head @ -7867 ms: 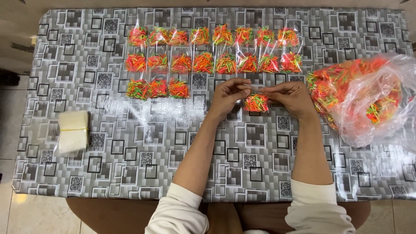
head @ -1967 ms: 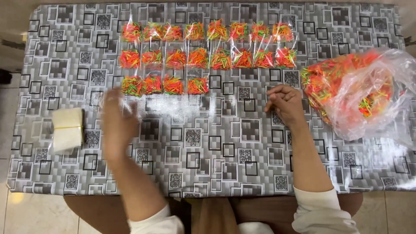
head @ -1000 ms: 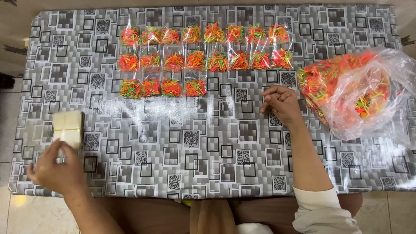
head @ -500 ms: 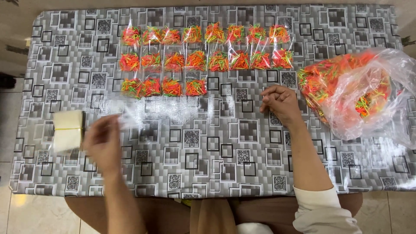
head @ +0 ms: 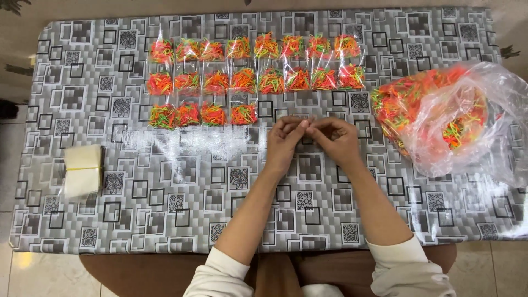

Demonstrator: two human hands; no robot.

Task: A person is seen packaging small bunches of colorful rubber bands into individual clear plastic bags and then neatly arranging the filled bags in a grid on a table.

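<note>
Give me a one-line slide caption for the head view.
Both hands, left hand and right hand, meet fingertips over a patterned table, between filled packets and a bulk bag.

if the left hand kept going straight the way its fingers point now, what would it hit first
The left hand points up and right, fingertips already against the right hand. It would likely meet those fingers first; past them lies bare table, then the filled packets. Depth is unclear.

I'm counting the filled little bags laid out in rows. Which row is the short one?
The bottom row, nearest the hands: it has only four small bags, all at its left end, while the two rows above it hold eight each.
</note>
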